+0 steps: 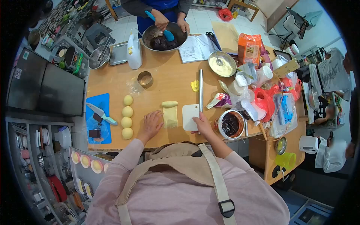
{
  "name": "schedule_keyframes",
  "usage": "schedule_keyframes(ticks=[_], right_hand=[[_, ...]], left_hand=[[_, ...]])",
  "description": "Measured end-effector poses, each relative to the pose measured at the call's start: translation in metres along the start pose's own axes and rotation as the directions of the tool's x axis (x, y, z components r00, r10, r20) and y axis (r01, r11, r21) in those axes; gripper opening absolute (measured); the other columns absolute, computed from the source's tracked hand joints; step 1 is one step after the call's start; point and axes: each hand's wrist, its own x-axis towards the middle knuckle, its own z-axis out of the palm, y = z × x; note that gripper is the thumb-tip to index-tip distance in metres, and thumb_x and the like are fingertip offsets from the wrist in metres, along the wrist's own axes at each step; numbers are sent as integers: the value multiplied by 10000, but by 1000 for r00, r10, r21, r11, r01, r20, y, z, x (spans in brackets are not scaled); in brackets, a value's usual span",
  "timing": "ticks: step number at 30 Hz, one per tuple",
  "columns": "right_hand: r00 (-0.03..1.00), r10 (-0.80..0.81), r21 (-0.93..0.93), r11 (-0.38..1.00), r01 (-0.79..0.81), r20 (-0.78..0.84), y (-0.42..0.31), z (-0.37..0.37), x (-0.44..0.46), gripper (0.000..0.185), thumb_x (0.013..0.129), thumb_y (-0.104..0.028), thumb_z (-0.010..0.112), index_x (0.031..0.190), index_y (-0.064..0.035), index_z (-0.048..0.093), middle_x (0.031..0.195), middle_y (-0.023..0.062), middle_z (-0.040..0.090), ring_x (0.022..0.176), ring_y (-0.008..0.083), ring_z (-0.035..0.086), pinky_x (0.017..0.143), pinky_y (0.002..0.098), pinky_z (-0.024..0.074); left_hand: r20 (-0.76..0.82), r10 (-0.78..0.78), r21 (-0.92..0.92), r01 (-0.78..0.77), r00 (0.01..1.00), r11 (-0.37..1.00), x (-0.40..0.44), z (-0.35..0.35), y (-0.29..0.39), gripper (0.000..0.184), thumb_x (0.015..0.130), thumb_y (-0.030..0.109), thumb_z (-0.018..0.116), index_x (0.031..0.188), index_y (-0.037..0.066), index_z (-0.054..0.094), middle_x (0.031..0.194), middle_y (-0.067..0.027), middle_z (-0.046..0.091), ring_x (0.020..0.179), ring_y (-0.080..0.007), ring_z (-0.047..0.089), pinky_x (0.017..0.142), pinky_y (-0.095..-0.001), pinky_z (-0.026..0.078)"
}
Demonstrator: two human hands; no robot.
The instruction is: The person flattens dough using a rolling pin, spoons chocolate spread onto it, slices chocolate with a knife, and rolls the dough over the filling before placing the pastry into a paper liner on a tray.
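A strip of pale yellow dough lies flat on the wooden table, its far end rolled into a short log. Just left of it, my left hand rests on the table with fingers spread, holding nothing. In my right hand is a white dough scraper, gripped at its right edge to the right of the dough. Several round dough balls stand in a column left of my left hand. A metal rolling pin lies beyond the scraper.
A blue mat with a knife lies at left. Near my right hand stands a tub of dark filling. A bowl of cream and bags crowd the right. Across the table, another person stirs a dark mixture in a wok.
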Motion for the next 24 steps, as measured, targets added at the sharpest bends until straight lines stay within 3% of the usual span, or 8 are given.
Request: schedule_keyframes(ticks=[1,4,7,8,11,14,17,24], right_hand=[[1000,7,-5,1000,-7,26,-1,5,4,519,809,-127,610,1260,-3,386,1016,129,635,879,277,662,565,399,583],[936,-352,-584,756,295,18,21,19,35,513,803,-127,612,1239,-3,372,939,201,647,856,363,663,689,457,550],[939,-342,-689,686,231,-26,5,49,30,511,793,-117,599,1233,-8,363,924,284,629,865,439,642,783,487,503],[929,-369,-734,632,249,-2,2,58,30,624,786,-119,583,1330,-5,297,894,317,627,866,459,632,764,510,505],[969,-243,-818,565,106,-43,-26,85,18,707,779,-90,573,1415,-37,268,919,304,631,886,461,622,803,497,496],[973,-229,-853,512,104,-19,-32,92,19,751,785,-131,556,1461,-68,236,862,298,649,840,463,635,786,521,500],[920,-391,-868,467,168,-32,-9,85,31,698,788,-121,557,1439,-89,305,893,290,655,861,452,642,792,509,503],[930,-355,-866,491,101,-93,-17,100,25,657,804,-105,610,1401,-75,339,969,277,659,905,446,642,809,500,508]], left_hand=[[21,2,7,-2,1000,1000,0,-4,-6,502,850,263,652,1313,134,506,1367,-75,473,1256,-276,426,1041,-457,309],[78,36,31,-39,996,999,1,-1,-16,504,878,294,614,1345,144,495,1412,-48,448,1281,-271,411,1051,-448,304],[80,66,54,-70,995,996,-4,9,-19,510,902,317,566,1377,154,475,1455,-34,423,1304,-261,399,1064,-450,288],[83,69,60,-74,994,995,-5,10,-21,504,907,322,553,1378,158,478,1459,-31,423,1307,-259,400,1068,-452,282],[76,90,58,-94,993,994,-8,9,-21,484,917,325,526,1373,165,491,1462,-19,433,1311,-254,403,1078,-458,262],[63,109,37,-111,992,993,-9,14,-27,464,918,305,525,1359,159,509,1453,-10,451,1310,-256,408,1085,-464,247],[88,110,14,-112,990,994,-8,7,-24,459,926,292,521,1361,146,510,1459,-12,449,1313,-262,409,1090,-470,242],[50,100,-25,-99,994,995,-11,10,-26,448,941,307,493,1356,139,514,1439,-22,473,1318,-255,408,1087,-468,238]])
